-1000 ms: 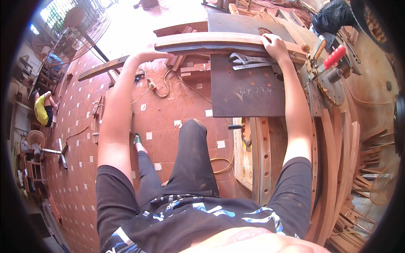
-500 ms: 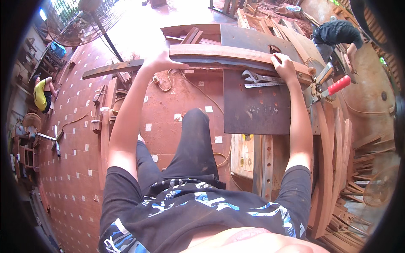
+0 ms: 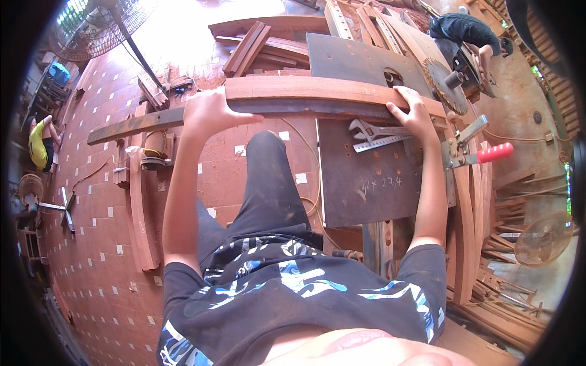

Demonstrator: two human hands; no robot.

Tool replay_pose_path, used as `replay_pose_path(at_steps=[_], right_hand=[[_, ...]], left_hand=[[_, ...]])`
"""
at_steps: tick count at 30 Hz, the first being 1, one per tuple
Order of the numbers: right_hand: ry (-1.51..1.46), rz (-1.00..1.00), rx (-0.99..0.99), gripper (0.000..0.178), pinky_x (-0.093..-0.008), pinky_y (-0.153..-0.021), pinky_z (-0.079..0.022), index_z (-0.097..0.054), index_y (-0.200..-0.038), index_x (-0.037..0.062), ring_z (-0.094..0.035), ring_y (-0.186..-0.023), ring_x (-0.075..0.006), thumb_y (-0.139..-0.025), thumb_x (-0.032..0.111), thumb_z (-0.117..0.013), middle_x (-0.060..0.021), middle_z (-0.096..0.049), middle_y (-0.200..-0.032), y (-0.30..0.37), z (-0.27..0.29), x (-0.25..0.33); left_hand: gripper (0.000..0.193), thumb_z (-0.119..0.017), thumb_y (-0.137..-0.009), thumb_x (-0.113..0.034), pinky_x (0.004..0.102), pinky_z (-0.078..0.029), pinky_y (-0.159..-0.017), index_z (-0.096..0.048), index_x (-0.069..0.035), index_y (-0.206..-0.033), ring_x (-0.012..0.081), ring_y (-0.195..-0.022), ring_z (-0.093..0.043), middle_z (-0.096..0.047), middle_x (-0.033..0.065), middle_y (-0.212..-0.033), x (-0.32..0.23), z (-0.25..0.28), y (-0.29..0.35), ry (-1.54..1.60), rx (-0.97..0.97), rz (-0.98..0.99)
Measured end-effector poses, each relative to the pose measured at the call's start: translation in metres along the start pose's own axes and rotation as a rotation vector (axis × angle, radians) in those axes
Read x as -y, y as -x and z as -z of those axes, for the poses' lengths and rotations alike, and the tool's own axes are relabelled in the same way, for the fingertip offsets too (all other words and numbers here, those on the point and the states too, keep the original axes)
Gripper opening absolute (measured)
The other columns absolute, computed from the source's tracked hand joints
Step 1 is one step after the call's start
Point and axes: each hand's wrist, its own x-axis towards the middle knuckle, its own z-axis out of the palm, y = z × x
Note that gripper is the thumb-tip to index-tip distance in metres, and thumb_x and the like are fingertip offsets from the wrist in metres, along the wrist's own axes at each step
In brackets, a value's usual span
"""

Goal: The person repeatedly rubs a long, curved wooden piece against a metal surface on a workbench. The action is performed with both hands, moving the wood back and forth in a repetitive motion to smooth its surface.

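A: Which way does our plank [image 3: 302, 89] point?

B: We have it lying crosswise before us, its long axis running left to right. Its right end sits slightly lower in our view than its left.

A: And what carries it?

B: Its right part crosses over the dark tabletop [image 3: 366, 198]; its left part sticks out past the edge. A dark bar [image 3: 135, 127] runs along its near side and reaches beyond our left hand [image 3: 210, 116].

A: Where is it between our hands?

B: It spans the gap between them. Our left hand is at its left end, thumb stretched out rightward below it. Glare washes out the fingers, so we cannot tell whether they grip.

A: And our right hand [image 3: 413, 116]?

B: Near the other end, loosely spread, fingers laid over the top face and thumb apart on the near side. Just below the plank, beside that hand, we see an adjustable wrench [image 3: 368, 130] and a ruler [image 3: 381, 144]. A red-handled clamp [image 3: 495, 152] is farther right.
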Motion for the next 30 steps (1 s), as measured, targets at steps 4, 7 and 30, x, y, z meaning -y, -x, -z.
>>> replay_pose_path(at_steps=[4,7,30], right_hand=[[-0.02,-0.017,0.017,0.061,-0.0434,-0.116,-0.037,-0.062,-0.132,-0.0023,-0.053,-0.133,-0.035,-0.088,0.038,-0.077,-0.021,-0.061,-0.137,0.012,0.011,0.015],[-0.03,-0.009,0.023,0.06,-0.0429,-0.115,-0.038,-0.062,-0.131,-0.0021,-0.054,-0.132,-0.0342,-0.087,0.034,-0.079,-0.0207,-0.062,-0.136,0.018,0.016,0.02],[-0.15,-0.036,-0.04,0.056,-0.0389,-0.105,-0.049,-0.068,-0.126,0.0035,-0.064,-0.121,-0.029,-0.08,0.03,-0.086,-0.016,-0.068,-0.127,-0.017,0.001,0.003]], left_hand=[[0.108,-0.072,-0.054,-0.09,0.0367,-0.059,-0.077,-0.071,0.006,-0.104,0.0297,-0.079,-0.076,-0.075,0.0207,-0.084,0.0,0.005,0.02,0.055,-0.008,0.023],[0.106,-0.073,-0.054,-0.089,0.037,-0.059,-0.078,-0.072,0.005,-0.103,0.0305,-0.08,-0.075,-0.075,0.0201,-0.085,-0.002,0.008,0.03,0.055,0.003,0.03],[0.078,-0.058,-0.093,-0.069,0.0389,-0.047,-0.062,-0.066,0.007,-0.079,0.0215,-0.064,-0.062,-0.062,0.0147,-0.067,0.034,0.011,-0.044,0.406,0.221,0.051]])
